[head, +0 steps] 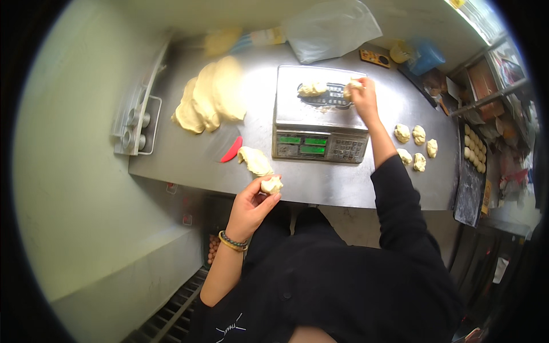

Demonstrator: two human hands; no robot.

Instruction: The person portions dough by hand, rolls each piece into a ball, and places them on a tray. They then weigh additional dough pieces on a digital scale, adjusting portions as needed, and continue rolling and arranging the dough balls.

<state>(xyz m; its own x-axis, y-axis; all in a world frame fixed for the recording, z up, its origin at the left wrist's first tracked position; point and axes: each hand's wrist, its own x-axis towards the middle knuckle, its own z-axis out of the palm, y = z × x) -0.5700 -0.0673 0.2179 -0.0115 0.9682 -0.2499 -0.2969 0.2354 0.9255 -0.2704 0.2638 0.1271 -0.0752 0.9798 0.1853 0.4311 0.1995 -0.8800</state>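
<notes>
My left hand [253,206] pinches a small dough piece [272,185] between thumb and fingers, just above the table's front edge. Beyond it, a larger strip of dough [254,160] lies on the steel tabletop. My right hand [364,100] grips another piece of dough [352,89] over the right side of the pan of a digital scale [296,112]. A separate dough lump [312,89] rests on that pan, left of my right hand. The scale's displays glow green. Left of the strip lies a dough scraper with a red handle [232,150]; its blade is blurred.
A big folded mass of dough [210,96] lies at the back left. Several dough lumps [419,135] sit right of the scale. A dark tray [469,193] holding rounded dough balls stands at the right edge. Behind the scale lies a clear plastic bag [330,30]; a wire rack [143,124] stands left.
</notes>
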